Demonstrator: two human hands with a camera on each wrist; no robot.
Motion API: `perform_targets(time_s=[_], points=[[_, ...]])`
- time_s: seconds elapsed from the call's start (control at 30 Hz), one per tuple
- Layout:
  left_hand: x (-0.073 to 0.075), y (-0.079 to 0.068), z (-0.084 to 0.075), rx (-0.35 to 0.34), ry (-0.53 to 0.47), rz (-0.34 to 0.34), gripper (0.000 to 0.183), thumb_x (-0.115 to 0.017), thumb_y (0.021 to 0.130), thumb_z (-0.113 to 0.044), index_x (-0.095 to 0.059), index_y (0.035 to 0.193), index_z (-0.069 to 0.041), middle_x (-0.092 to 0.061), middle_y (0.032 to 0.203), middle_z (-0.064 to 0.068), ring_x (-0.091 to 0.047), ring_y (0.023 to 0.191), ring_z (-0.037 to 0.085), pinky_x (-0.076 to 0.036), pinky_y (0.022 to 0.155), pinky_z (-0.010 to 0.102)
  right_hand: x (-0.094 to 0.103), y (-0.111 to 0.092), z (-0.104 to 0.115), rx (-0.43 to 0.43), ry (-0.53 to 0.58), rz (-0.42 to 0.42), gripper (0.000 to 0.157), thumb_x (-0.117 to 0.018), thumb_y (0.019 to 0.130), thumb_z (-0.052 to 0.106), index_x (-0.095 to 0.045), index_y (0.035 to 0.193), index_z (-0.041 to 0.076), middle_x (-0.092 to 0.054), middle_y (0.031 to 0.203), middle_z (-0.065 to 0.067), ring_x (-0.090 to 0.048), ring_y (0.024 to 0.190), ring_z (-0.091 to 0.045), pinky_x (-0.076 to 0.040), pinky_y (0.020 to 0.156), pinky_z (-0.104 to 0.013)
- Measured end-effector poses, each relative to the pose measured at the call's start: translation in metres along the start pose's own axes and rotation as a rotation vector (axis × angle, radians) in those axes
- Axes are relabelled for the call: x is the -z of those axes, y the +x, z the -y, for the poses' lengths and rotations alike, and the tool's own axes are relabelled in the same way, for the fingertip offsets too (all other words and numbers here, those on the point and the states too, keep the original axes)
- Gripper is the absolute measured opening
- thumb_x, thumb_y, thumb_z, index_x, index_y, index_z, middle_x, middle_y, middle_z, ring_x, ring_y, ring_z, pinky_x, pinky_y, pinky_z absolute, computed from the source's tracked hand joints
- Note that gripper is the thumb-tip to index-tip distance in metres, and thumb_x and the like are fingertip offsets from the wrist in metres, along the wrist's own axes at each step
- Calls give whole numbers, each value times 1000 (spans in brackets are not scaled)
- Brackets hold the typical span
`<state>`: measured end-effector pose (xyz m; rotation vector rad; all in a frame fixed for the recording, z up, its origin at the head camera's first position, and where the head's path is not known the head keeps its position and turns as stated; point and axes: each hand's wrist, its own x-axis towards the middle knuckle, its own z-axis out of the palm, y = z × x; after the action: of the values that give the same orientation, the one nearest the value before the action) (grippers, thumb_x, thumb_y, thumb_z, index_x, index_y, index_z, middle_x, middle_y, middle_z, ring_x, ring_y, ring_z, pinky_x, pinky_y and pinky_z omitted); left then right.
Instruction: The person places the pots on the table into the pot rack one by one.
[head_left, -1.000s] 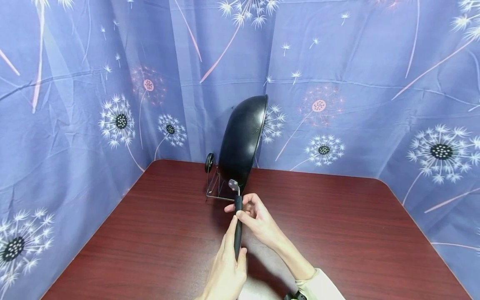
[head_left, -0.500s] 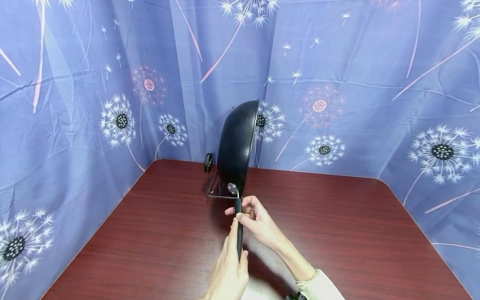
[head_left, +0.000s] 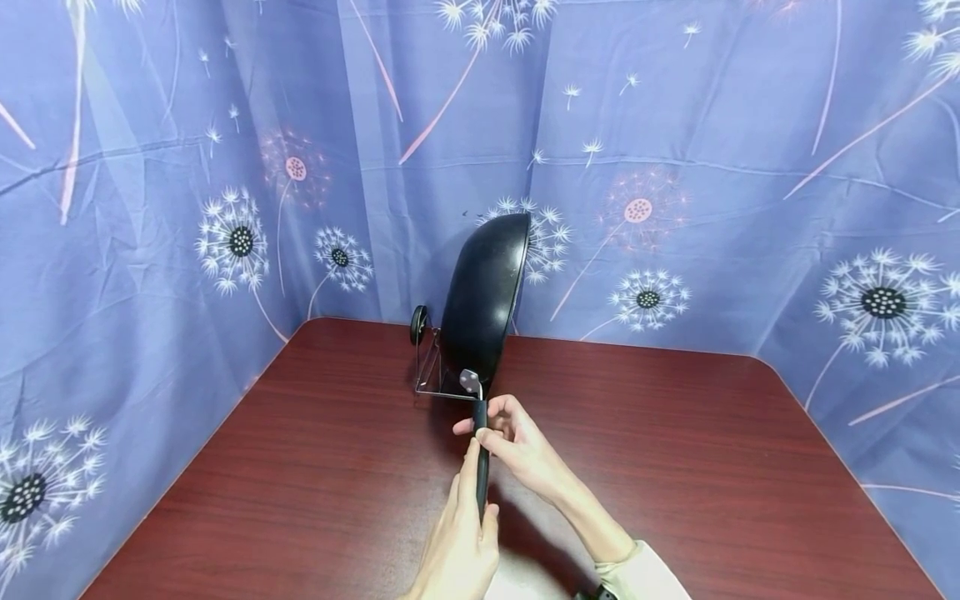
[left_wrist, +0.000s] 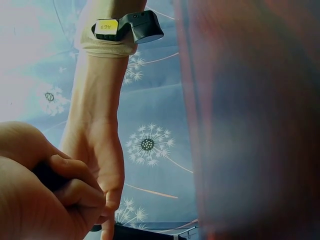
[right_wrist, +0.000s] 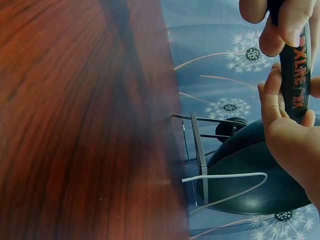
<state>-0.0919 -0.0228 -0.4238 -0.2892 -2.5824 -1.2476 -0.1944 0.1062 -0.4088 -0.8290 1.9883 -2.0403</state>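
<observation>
A black wok [head_left: 483, 300] is on its side, its open face turned right, its bottom toward a wire rack [head_left: 442, 395]. In the right wrist view a wire loop of the rack crosses in front of the wok [right_wrist: 250, 195]; whether it rests on the rack I cannot tell. Toward me runs the black handle [head_left: 482, 479], orange letters on it in the right wrist view. My left hand [head_left: 459, 533] grips its near end. Farther up, my right hand [head_left: 521, 446] pinches it between thumb and fingers. In the left wrist view, my left hand [left_wrist: 45, 190] curls round the handle.
A black disc [head_left: 418, 325] stands upright at the rack's left side. All this is over a dark red wood table [head_left: 675, 467]. Behind the table hangs a blue curtain [head_left: 675, 100] with dandelion prints. A wristband with a black device [left_wrist: 145, 27] sits on my right wrist.
The wok's top swung left, then back right, and is now lower than before. Both hands moved slightly toward me along with the handle, keeping their hold. The rack has stayed put.
</observation>
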Motion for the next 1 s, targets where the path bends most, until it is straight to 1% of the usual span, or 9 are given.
perform_targets(time_s=[0.13,0.23,0.37,0.43,0.6,0.73,0.8,0.87,1.0], points=[[0,0,-1,10,-10,9,78,-56,95,-4,-16,160,-19,-47,148,15,-59,122,28,-52,93,49,1,0,0,-16,33,13,25,-51,99,3,-31,110,-7,-62,122,-35,-64,92,-11,-55,80,-25],[0,0,-1,10,-14,13,78,-56,95,-5,-16,160,-19,-48,147,14,-59,122,27,-52,93,49,1,0,-1,-19,50,17,25,-50,98,2,-30,111,-7,-61,122,-38,-64,91,-10,-56,81,-25],[1,0,-2,12,-19,26,78,-56,95,-5,-15,160,-19,-50,144,14,-61,119,28,-53,90,49,1,-1,0,-23,52,15,24,-49,98,2,-31,111,-7,-62,122,-36,-65,91,-10,-56,79,-24],[1,0,-2,12,-22,32,78,-56,96,-5,-15,160,-20,-50,144,15,-61,118,28,-53,90,49,2,-1,0,-26,53,19,24,-49,97,2,-31,111,-8,-62,122,-36,-65,93,-12,-56,79,-25],[1,0,-1,16,-28,52,80,-55,96,-6,-12,161,-24,-49,144,13,-60,121,28,-52,92,49,3,-2,1,-41,49,19,24,-49,98,3,-32,111,-7,-62,123,-36,-65,94,-13,-57,78,-26],[0,1,-1,3,-27,59,79,-55,96,-5,-12,160,-22,-52,140,14,-60,118,28,-52,92,49,3,-3,2,-66,46,2,20,-49,97,4,-34,109,-2,-62,123,-34,-64,89,-9,-57,74,-26],[0,1,-1,-8,-21,58,79,-55,95,-5,-14,160,-20,-53,137,15,-61,114,28,-52,90,48,3,-3,3,-81,42,-6,18,-49,97,4,-35,108,1,-63,123,-33,-62,88,-9,-56,74,-26],[0,1,-1,-21,-15,59,79,-56,95,-4,-14,160,-18,-54,135,16,-62,111,28,-52,88,47,3,-4,3,-95,41,-16,17,-49,97,4,-35,106,3,-64,123,-32,-62,89,-10,-56,74,-26],[-1,1,-1,-38,-16,69,79,-55,95,-4,-13,160,-17,-52,138,17,-62,113,28,-52,89,46,4,-4,3,-111,36,-30,16,-49,96,3,-36,105,5,-64,123,-31,-64,92,-13,-56,75,-26]])
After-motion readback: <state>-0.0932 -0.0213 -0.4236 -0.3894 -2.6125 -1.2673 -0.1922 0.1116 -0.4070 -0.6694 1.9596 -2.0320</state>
